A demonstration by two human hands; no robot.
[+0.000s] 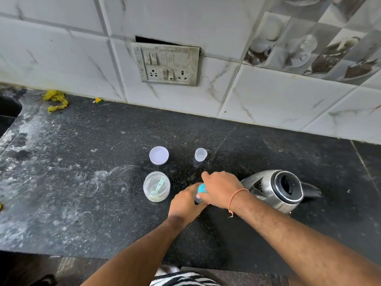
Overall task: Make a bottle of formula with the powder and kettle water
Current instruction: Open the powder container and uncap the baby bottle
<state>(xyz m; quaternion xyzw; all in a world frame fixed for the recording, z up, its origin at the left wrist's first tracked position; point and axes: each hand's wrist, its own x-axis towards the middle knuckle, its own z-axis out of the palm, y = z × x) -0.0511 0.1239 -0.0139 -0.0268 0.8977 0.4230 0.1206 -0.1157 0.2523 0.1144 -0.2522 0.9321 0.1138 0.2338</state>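
A baby bottle (199, 198) stands on the black counter (82, 182), mostly hidden between my hands. My left hand (185, 203) grips its clear body. My right hand (221, 188) curls over its blue collar (201, 188) at the top. To the left stands an open clear powder jar (156, 189) with a pale green scoop (158, 185) inside. The jar's white lid (159, 155) lies behind it. A small clear bottle cap (200, 154) stands further right. A steel kettle (278, 190) with its lid open sits just right of my right hand.
A tiled wall with a switch and socket plate (167, 64) runs behind the counter. A yellow scrubber (55, 100) and a small yellow-green object (98, 100) lie near the wall at the left. A sink edge (8, 112) shows at far left.
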